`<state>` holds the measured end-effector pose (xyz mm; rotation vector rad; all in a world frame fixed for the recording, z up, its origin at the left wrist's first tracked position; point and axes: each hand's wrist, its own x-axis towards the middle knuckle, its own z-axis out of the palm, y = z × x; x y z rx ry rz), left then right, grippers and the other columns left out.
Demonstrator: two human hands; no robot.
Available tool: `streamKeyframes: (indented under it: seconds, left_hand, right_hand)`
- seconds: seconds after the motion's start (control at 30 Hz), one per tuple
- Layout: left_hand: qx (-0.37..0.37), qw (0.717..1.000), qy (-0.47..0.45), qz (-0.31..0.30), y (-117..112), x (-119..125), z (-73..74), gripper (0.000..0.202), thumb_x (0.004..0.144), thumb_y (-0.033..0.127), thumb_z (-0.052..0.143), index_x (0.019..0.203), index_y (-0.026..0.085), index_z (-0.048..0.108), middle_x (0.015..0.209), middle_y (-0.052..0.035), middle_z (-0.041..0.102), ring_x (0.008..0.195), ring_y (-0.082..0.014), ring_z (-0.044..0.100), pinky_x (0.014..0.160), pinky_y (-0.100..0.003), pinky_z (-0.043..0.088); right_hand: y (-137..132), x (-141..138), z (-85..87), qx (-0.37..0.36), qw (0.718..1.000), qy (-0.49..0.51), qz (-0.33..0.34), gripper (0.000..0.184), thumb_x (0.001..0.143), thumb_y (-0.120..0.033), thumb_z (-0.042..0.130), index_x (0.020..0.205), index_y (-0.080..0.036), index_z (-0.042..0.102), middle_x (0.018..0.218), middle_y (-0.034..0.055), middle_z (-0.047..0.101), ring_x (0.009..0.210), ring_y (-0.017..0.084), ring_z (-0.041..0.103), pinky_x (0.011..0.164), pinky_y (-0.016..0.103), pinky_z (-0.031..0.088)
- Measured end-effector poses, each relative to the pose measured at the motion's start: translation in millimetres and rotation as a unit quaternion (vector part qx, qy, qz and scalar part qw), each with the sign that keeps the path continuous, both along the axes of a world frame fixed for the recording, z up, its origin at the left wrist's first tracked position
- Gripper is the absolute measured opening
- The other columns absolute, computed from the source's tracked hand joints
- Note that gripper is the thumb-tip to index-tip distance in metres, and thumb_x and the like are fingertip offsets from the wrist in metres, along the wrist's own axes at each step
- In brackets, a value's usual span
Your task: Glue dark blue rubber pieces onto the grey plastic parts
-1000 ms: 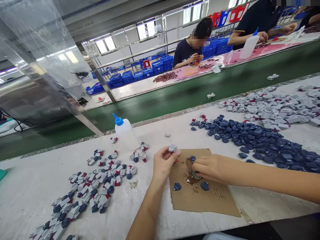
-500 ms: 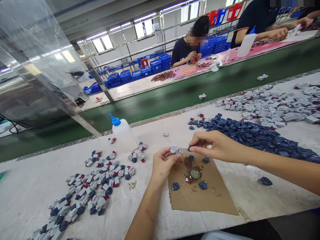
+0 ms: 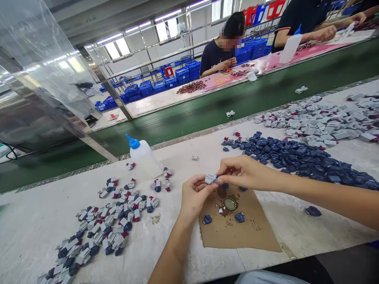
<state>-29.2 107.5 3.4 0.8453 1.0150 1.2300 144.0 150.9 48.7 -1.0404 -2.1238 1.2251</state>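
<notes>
Between the thumb and fingers of my left hand (image 3: 194, 194) is a small grey plastic part (image 3: 210, 179). My right hand (image 3: 239, 170) pinches a small dark blue plastic part (image 3: 219, 178), mostly hidden by the fingers, against the right side of the grey one. Both hands are over a brown cardboard sheet (image 3: 233, 236). On the cardboard, a bottle cap (image 3: 230, 204) sits in a wet brown stain, with several loose blue parts (image 3: 239, 217) around it.
Assembled grey, blue and red pieces (image 3: 109, 217) spread across the left. A white squeeze bottle (image 3: 144, 157) with a blue nozzle stands behind them. Blue parts (image 3: 290, 157) and grey parts (image 3: 331, 122) are heaped at right. A green conveyor belt (image 3: 183, 114) runs beyond; people sit across it.
My right hand has moved left, bringing the blue part from a short gap away up against the grey part in my left hand. The view has shifted slightly.
</notes>
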Motion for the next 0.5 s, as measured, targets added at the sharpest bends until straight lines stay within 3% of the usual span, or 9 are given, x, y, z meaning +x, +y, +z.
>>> streamKeyframes:
  seconds: [0.13,0.3,0.5]
  left_hand:
    - [0.008,1.000,-0.002,0.019,-0.3,3.7,-4.6,0.027,0.053,0.026,0.085,0.073,0.016,0.070,0.073,-0.0030,0.074,0.067,-0.0137,0.066,0.069,-0.025,0.052]
    - [0.001,0.999,0.006,0.033,-0.8,7.7,-10.6,0.026,0.056,0.026,0.084,0.075,0.015,0.069,0.075,-0.0033,0.073,0.069,-0.0132,0.066,0.069,-0.024,0.052]
    - [-0.011,1.000,0.027,0.009,0.2,12.9,-11.7,0.029,0.064,0.032,0.079,0.077,0.015,0.060,0.068,-0.0022,0.069,0.061,-0.0115,0.064,0.058,-0.021,0.052]
  right_hand:
    - [2.9,-4.2,-9.8,-0.092,0.994,0.051,-0.004,0.024,0.074,-0.042,0.064,0.073,-0.019,0.057,0.060,-0.0025,0.061,0.048,0.009,0.054,0.043,0.022,0.043]
    - [5.5,-5.0,-32.1,-0.146,0.983,0.108,-0.023,0.034,0.072,-0.049,0.068,0.074,-0.018,0.053,0.065,-0.0017,0.062,0.052,0.008,0.055,0.047,0.021,0.046]
    - [0.2,-14.9,-51.8,-0.143,0.984,0.103,-0.015,0.048,0.077,-0.066,0.052,0.076,-0.018,0.047,0.063,-0.0005,0.062,0.053,0.010,0.058,0.044,0.021,0.045]
